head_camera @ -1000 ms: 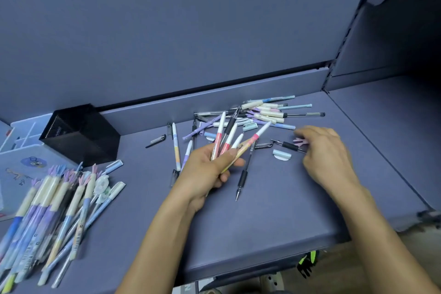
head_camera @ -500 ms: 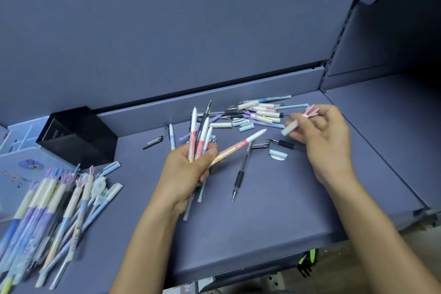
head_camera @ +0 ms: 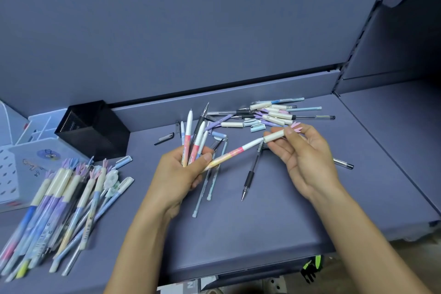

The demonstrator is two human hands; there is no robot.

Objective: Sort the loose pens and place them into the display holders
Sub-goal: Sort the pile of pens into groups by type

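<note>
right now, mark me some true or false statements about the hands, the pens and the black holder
1. The left hand grips several pens. True.
2. The right hand holds nothing. False: it pinches a cream cap at the tip of a pink pen.
3. The black holder sits at the right end of the shelf. False: it is at the left, near the back.
4. A black pen lies on the shelf between the hands. True.

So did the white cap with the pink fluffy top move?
Yes. The white cap lay on the shelf right of the black pen; now the right hand holds it further left, over that pen's top end, meeting the left hand's pink-and-yellow pen.
</note>
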